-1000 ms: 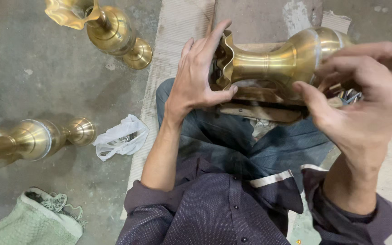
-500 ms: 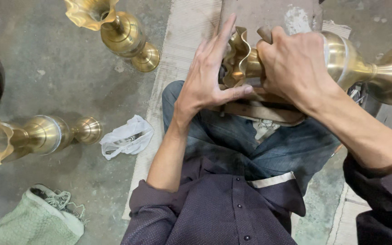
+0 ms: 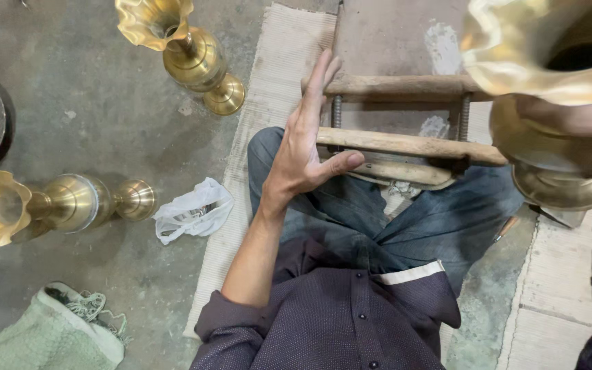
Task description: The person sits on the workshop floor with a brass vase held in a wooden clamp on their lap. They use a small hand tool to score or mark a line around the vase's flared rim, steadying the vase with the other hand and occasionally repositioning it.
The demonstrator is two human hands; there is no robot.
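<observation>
On the concrete floor point(image 3: 70, 123), left hand point(image 3: 306, 147) released; right hand's grip on brass vase point(image 3: 549, 68) unclear.

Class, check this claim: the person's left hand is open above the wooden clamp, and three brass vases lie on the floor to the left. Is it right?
Not quite. The head view shows two brass vases on the floor, not three. The left hand is open above the wooden clamp.

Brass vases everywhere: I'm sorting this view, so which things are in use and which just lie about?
In use: raised brass vase, wooden frame, left hand.
Lying about: two floor vases, white bag, green cloth.
</observation>
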